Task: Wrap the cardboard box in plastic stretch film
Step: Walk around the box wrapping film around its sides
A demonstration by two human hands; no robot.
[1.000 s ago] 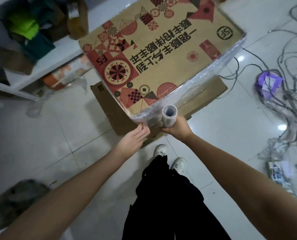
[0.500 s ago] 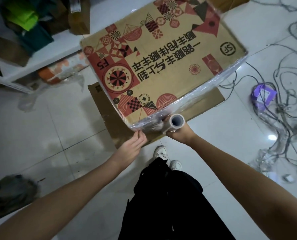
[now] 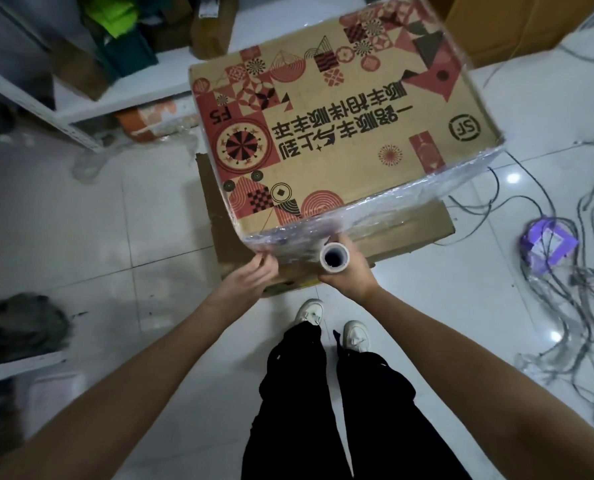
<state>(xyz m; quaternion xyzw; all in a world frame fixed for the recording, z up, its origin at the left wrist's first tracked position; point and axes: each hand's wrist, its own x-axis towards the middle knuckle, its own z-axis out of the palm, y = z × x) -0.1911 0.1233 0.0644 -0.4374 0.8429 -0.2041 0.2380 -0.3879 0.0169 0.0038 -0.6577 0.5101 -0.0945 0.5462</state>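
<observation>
A large cardboard box (image 3: 340, 133) with red and black patterns stands before me on flattened cardboard (image 3: 219, 230). Clear stretch film (image 3: 410, 199) covers its near side and right edge. My right hand (image 3: 352, 271) grips the film roll (image 3: 333, 257) upright against the near face, its hollow core facing the camera. My left hand (image 3: 252, 277) pinches the film at the box's near left corner.
A white shelf (image 3: 91, 105) with boxes and green items stands at the back left. Tangled cables (image 3: 572, 278) and a purple packet (image 3: 548, 242) lie on the tiled floor to the right. A dark heap (image 3: 18, 327) sits at left. My shoes (image 3: 333, 327) are below the box.
The view has shifted, so the box sits further right in frame. Both hands stay at the near corner; the roll has tipped so its open core faces up.
</observation>
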